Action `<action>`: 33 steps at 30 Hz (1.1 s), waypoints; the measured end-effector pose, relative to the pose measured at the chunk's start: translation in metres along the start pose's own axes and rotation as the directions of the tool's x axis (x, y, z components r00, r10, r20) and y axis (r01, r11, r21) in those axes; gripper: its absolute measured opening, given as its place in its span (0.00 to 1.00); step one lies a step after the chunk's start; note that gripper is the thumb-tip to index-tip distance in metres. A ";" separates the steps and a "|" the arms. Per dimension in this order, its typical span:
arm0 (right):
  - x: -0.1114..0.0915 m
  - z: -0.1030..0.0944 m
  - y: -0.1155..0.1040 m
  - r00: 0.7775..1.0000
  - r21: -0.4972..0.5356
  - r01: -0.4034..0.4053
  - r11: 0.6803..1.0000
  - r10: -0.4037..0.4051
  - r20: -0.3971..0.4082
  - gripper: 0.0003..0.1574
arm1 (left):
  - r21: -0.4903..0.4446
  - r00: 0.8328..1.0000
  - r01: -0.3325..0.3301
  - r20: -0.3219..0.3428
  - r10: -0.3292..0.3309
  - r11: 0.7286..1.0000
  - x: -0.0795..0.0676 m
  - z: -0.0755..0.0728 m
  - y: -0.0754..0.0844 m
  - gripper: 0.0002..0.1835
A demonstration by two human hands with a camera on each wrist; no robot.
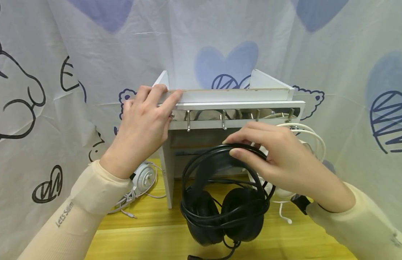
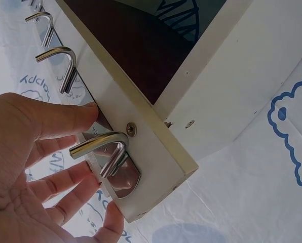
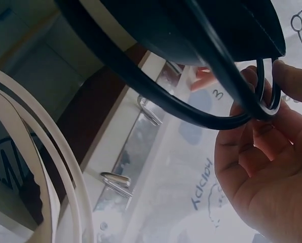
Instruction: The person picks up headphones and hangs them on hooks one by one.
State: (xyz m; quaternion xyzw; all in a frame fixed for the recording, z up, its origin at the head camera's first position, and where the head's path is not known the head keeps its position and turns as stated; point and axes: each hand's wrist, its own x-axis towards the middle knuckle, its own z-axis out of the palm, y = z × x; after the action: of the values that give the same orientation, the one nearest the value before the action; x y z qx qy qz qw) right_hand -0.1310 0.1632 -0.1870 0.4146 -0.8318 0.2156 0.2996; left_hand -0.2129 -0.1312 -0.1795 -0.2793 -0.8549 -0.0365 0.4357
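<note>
My right hand (image 1: 282,162) pinches the headband of black headphones (image 1: 243,216) between thumb and fingers. Their ear cups hang down in front of the white shelf rack (image 1: 233,96), with the cable looped around them. In the right wrist view, the thumb and fingertips meet on the thin black tubes (image 3: 156,98) of the headband. My left hand (image 1: 144,117) holds the left end of the rack's hook rail, fingers over the top. The left wrist view has its thumb beside a metal hook (image 2: 103,147). Several such hooks line the rail.
White headphones (image 1: 313,135) hang at the rack's right end, close behind my right hand. On the wooden table (image 1: 139,238), a white headset (image 1: 145,177) with a bundled cord lies left of the rack. A patterned curtain (image 1: 106,72) surrounds the back and sides.
</note>
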 end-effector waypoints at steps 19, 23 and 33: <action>0.021 0.015 0.023 0.984 0.052 -0.176 0.983 0.177 0.001 0.11 | 0.004 1.000 -0.008 -0.015 0.008 1.000 0.000 0.001 0.000 0.28; 0.025 0.018 0.028 0.980 0.056 -0.198 0.979 0.199 -0.003 0.10 | 0.003 1.000 -0.009 -0.011 0.009 1.000 0.000 0.001 0.000 0.28; 0.032 0.023 0.039 0.964 0.064 -0.265 0.962 0.266 -0.006 0.11 | -0.014 1.000 0.004 -0.005 -0.004 1.000 -0.001 0.001 0.000 0.28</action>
State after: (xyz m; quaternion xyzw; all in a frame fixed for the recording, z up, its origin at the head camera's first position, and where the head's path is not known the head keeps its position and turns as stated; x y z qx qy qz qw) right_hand -0.1852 0.1534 -0.1865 0.3070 -0.8704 0.2826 0.2612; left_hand -0.2136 -0.1313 -0.1807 -0.2805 -0.8540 -0.0444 0.4359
